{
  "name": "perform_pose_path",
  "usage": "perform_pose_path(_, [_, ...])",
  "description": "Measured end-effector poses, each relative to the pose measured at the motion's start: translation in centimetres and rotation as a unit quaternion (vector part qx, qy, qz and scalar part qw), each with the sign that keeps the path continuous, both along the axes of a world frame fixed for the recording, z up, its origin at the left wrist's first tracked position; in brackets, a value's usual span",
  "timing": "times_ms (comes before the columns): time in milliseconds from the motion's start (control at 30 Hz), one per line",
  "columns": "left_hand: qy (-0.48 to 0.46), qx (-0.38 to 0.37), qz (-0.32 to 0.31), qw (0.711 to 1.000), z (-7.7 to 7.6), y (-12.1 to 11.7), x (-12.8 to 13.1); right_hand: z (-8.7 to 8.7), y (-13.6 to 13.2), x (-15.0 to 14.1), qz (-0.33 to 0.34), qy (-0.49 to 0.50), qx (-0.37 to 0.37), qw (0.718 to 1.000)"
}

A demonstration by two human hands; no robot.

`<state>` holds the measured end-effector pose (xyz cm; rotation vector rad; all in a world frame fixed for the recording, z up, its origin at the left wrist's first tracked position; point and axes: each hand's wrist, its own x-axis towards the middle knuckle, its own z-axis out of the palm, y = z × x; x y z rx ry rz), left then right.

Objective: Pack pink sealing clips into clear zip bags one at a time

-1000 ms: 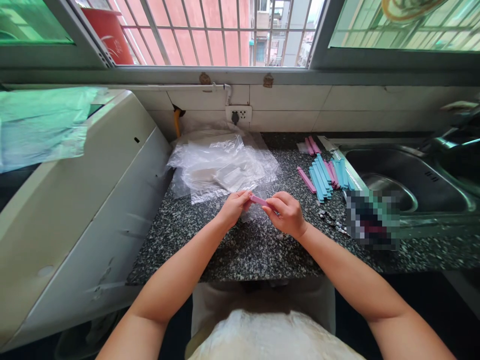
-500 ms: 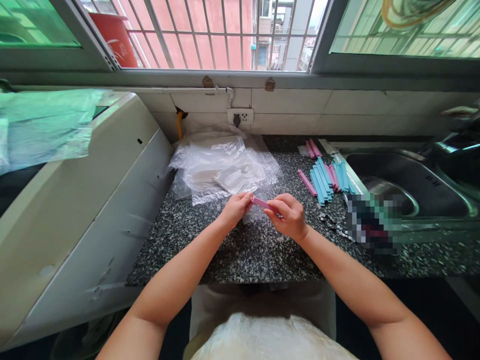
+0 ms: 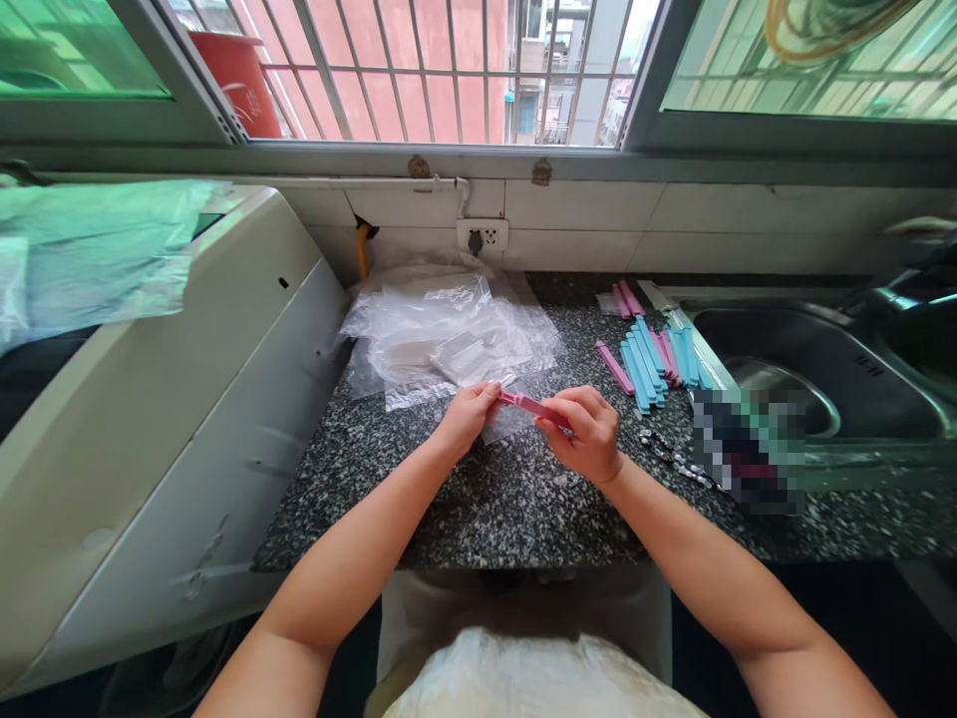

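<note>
Both hands hold one pink plastic clip stick [image 3: 527, 404] just above the speckled granite counter [image 3: 493, 499]. My left hand [image 3: 470, 418] pinches its left end, along with the edge of a small clear plastic bag [image 3: 502, 423] that lies under the stick. My right hand [image 3: 587, 433] is closed round the stick's right end. A heap of clear plastic bags [image 3: 441, 339] lies just behind my hands. To the right, a bunch of blue and pink clip sticks [image 3: 652, 354] rests on the counter beside the sink.
A steel sink [image 3: 814, 369] fills the right side, with a blurred-out object [image 3: 750, 449] on its front rim and a small bead chain [image 3: 669, 454] beside it. A large white appliance [image 3: 150, 399] stands on the left. A wall socket [image 3: 482, 236] sits under the barred window.
My hands have drawn slightly apart, so more of the pink stick shows between them. The view has shifted a little; nothing else moved.
</note>
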<state>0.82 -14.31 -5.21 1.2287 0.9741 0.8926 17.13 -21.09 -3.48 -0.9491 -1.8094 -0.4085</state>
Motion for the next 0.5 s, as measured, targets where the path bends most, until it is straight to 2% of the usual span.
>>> perform_pose_path(500, [-0.035, -0.019, 0.065, 0.997, 0.76, 0.81, -0.7, 0.54, 0.02, 0.7, 0.0, 0.018, 0.017, 1.0])
